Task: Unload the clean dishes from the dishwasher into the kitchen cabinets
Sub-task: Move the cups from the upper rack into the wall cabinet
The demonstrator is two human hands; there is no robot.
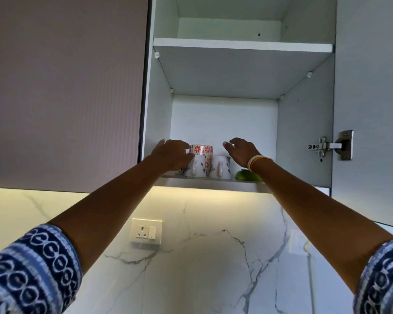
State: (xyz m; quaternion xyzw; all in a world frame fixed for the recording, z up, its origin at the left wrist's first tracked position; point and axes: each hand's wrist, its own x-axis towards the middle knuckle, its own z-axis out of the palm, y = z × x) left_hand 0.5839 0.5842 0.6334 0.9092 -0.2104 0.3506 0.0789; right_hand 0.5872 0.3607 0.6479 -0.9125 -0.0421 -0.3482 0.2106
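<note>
Both my arms reach up into the open wall cabinet. A mug with red flowers [202, 150] sits on top of a white mug with blue flowers [196, 167] on the bottom shelf [204, 180]. My left hand [171, 155] is closed around the red-flowered mug's left side, at its handle. A second white mug [220, 166] stands to the right. Just above and right of that one, my right hand [241, 150] hovers with fingers apart, holding nothing. A green dish [247, 176] lies behind my right wrist, mostly hidden.
The upper shelf [242, 45] spans the cabinet above. The cabinet door [370, 98] stands open on the right with a metal hinge [329, 146]. A closed door [64, 87] is to the left. Below are a lit marble backsplash and a wall socket [146, 232].
</note>
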